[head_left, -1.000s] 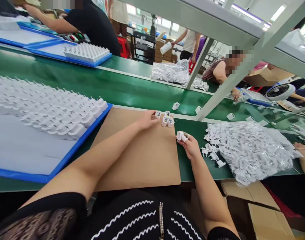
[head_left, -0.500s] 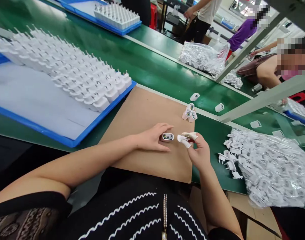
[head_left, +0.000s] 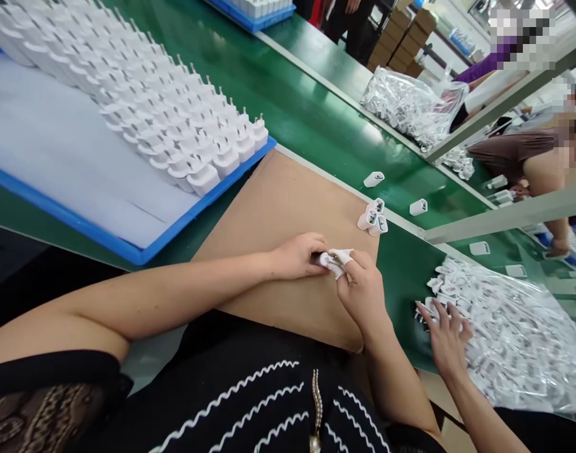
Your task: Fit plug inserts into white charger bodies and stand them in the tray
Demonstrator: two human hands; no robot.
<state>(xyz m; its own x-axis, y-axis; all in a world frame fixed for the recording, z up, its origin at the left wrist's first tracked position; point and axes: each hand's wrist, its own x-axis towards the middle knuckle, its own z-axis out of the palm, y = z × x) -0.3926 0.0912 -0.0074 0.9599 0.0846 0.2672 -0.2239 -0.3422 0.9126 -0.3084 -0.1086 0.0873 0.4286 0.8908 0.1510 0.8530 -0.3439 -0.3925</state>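
Over the brown cardboard sheet [head_left: 278,207] on the desk, left hand [head_left: 297,257] and right hand [head_left: 361,289] both pinch one white charger [head_left: 332,262]; three chargers [head_left: 373,218] stand farther right. No writing readable.

The charger shell [head_left: 332,261] pinched between both hands is smooth white plastic. It sits over a matt brown cardboard sheet [head_left: 278,207]. The conveyor belt [head_left: 288,107] is glossy green, catching light. The bag of plug parts [head_left: 514,333] is clear, crinkled, shiny plastic film; the tray [head_left: 141,255] rim is blue plastic.
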